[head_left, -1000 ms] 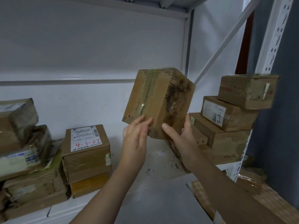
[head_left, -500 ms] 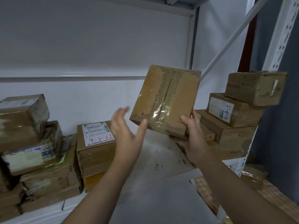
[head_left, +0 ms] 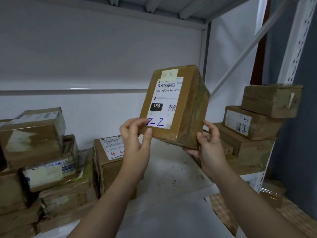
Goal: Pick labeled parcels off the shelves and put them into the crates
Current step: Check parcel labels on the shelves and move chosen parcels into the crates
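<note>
A person is holding a cardboard parcel [head_left: 173,107] up in the air above the bare middle of the white shelf board [head_left: 171,170], clear of its surface and tilted, with its top leaning to the right. The parcel's front face is turning a white shipping label [head_left: 164,102] toward the camera. The label is showing a barcode, the printed code 150-150-A26-050, a black block reading 150, a small square code, and blue handwriting that ends in "-2".

The left hand [head_left: 135,134] is pinching the parcel's lower left corner. Its thumb is pressing on the front face just under the label, and its curled fingers are covering the start of the blue writing. The right hand [head_left: 211,148] is cupping the lower right corner, with the palm sitting beneath the box and the fingers curling against its taped side face. Both hands are gripping the box and nothing else.

On the shelf board, left of its bare middle, a brown box with a label marked in red "4-3" [head_left: 111,162] is standing partly hidden by the left forearm. Farther toward the shelf's left end, a stack of taped parcels [head_left: 34,143] is leaning unevenly. At the shelf's right end, a stepped pile of boxes [head_left: 252,122] is rising, one of them carrying a label with blue writing. The upper shelf [head_left: 154,7] is running overhead, above the shelf board.
</note>
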